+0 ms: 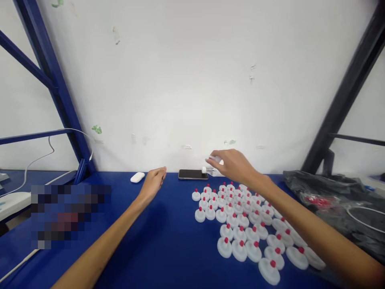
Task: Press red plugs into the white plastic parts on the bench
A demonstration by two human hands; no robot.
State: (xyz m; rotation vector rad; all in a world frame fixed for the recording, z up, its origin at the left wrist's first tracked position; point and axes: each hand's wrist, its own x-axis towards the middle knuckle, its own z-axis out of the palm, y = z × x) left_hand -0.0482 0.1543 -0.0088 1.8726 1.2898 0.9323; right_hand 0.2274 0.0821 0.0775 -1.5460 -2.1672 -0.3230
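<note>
Hanging over the back edge of the blue table [168, 245], the right hand [231, 162] has its thumb and fingers close together with something pale and blurred between them; I cannot tell what it is, or whether it is firmly held. Just below lies a clear bottle [212, 172] near that back edge, its white cap [204, 170] pointing left and overlapping the right end of a dark phone [190, 174]. Left of the phone, the left hand [154, 181] has its fingers curled inward; its palm is turned out of sight, so I cannot tell whether it grasps anything. A small white case [137, 177] lies farther left, by the same edge.

White discs [251, 235] with red tips [256, 244] stand in a large, close cluster on the table's right half, running from near the back edge toward the front, partly hidden by the right forearm. Toward the back right corner, black plastic [326, 184] lies crumpled under a clear packet of red pieces [323, 202]. A blurred-out patch covers part of the left side.
</note>
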